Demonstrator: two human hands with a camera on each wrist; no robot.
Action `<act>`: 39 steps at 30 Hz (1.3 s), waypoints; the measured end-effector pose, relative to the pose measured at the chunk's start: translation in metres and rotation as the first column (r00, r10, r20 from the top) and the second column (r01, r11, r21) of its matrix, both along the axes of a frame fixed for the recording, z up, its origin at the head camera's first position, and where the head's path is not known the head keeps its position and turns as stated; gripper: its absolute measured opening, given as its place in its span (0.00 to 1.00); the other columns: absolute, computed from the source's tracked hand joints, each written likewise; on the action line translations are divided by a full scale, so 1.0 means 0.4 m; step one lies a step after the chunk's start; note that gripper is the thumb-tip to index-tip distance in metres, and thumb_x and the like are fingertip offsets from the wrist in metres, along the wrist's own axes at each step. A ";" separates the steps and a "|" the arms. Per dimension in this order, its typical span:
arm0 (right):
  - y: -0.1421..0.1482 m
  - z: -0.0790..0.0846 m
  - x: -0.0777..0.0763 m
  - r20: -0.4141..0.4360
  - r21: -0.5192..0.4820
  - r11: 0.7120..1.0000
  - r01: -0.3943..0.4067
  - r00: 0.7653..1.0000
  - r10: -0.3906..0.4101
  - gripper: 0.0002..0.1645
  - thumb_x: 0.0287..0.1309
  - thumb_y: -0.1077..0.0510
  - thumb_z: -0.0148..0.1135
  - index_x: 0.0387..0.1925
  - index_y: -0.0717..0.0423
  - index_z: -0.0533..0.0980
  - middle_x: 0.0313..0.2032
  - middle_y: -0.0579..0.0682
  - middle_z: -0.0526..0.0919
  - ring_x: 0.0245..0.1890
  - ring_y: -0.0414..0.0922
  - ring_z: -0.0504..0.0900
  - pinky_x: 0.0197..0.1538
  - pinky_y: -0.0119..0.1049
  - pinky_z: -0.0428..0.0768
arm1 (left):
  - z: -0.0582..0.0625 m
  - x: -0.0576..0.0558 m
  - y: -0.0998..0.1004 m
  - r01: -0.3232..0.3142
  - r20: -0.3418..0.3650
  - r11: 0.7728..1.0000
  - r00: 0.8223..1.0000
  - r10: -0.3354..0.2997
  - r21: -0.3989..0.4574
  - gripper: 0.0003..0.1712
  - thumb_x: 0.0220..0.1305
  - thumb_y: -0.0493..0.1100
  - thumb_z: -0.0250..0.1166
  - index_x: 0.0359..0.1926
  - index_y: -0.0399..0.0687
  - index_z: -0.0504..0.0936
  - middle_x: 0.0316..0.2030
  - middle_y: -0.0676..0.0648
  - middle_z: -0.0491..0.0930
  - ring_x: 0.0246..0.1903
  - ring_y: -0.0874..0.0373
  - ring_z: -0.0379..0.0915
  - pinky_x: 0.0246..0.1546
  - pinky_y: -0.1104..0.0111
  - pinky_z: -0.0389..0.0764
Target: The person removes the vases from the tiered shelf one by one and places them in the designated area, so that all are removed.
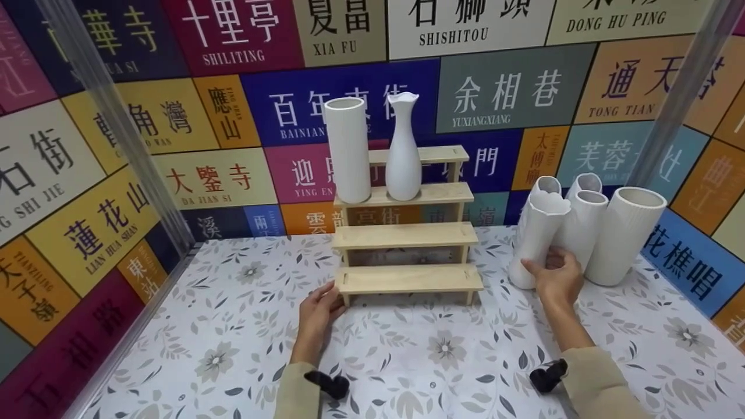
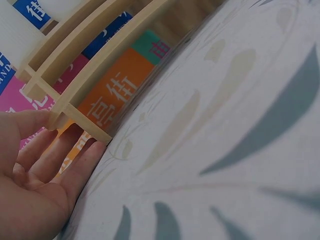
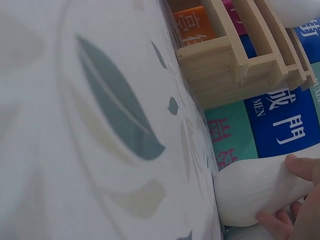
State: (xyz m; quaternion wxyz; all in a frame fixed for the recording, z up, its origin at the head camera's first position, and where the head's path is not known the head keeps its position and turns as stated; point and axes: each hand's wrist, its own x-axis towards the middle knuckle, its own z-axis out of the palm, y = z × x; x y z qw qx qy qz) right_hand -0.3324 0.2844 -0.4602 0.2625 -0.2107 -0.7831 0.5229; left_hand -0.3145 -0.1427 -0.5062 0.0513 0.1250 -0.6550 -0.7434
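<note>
A tiered wooden stand (image 1: 407,234) stands on the tabletop. My left hand (image 1: 321,302) is at its front left corner; in the left wrist view the thumb and fingers (image 2: 92,156) hold the end of the lowest step and its leg. My right hand (image 1: 560,280) grips a white vase with a ruffled rim (image 1: 540,233) at the right, thumb on its near side and fingers round the other. The right wrist view shows that vase's rounded base (image 3: 245,192) at the tabletop. A straight ribbed white vase (image 1: 349,152) and a slim-necked white vase (image 1: 404,154) stand on an upper step.
Several more white vases crowd behind the gripped one, among them a wide ribbed vase (image 1: 625,235) at the right. A flower-patterned cloth (image 1: 233,326) covers the table. Panels with printed signs (image 1: 512,87) close off the back and sides, with clear corner posts (image 1: 669,99).
</note>
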 end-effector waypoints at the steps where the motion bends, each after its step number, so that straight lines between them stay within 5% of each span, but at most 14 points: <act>1: 0.000 -0.001 -0.001 -0.003 -0.001 1.000 0.004 1.000 -0.004 0.36 0.56 0.56 0.73 0.64 0.61 0.71 0.57 0.62 0.79 0.56 0.53 0.78 0.57 0.42 0.73 | 0.000 0.000 0.000 0.001 0.005 1.000 1.000 -0.001 -0.002 0.25 0.73 0.45 0.60 0.66 0.39 0.74 0.58 0.32 0.80 0.52 0.47 0.83 0.53 0.63 0.86; 12: -0.004 0.017 0.003 -0.010 -0.063 0.998 0.012 1.000 -0.012 0.34 0.57 0.58 0.72 0.63 0.62 0.72 0.58 0.62 0.80 0.56 0.52 0.78 0.56 0.33 0.75 | -0.002 0.003 0.000 0.018 0.014 1.000 1.000 -0.018 0.010 0.26 0.73 0.45 0.60 0.67 0.40 0.73 0.59 0.33 0.79 0.54 0.46 0.82 0.56 0.61 0.85; 24: -0.039 0.209 0.082 -0.094 -0.273 0.960 -0.059 0.995 0.034 0.36 0.58 0.52 0.72 0.67 0.42 0.71 0.68 0.45 0.74 0.67 0.44 0.73 0.75 0.41 0.70 | -0.002 0.001 0.001 0.016 -0.005 0.999 1.000 -0.016 0.027 0.25 0.73 0.44 0.60 0.66 0.40 0.74 0.57 0.33 0.81 0.52 0.47 0.83 0.54 0.63 0.86; 32: -0.099 0.282 0.094 -0.171 -0.119 0.967 -0.226 0.964 0.204 0.36 0.60 0.46 0.70 0.68 0.43 0.70 0.64 0.46 0.76 0.65 0.43 0.76 0.69 0.36 0.76 | 0.000 0.002 0.004 0.018 0.009 1.000 1.000 -0.018 0.013 0.25 0.74 0.45 0.59 0.67 0.41 0.73 0.58 0.33 0.80 0.55 0.45 0.81 0.56 0.62 0.85; 39: -0.171 0.331 0.042 -0.219 -0.062 0.927 -0.369 0.912 0.348 0.35 0.59 0.46 0.71 0.66 0.50 0.72 0.58 0.47 0.79 0.56 0.38 0.78 0.52 0.19 0.81 | 0.001 0.004 0.000 0.027 -0.016 0.999 1.000 -0.026 0.047 0.26 0.74 0.43 0.59 0.68 0.38 0.72 0.59 0.30 0.79 0.57 0.42 0.80 0.55 0.62 0.85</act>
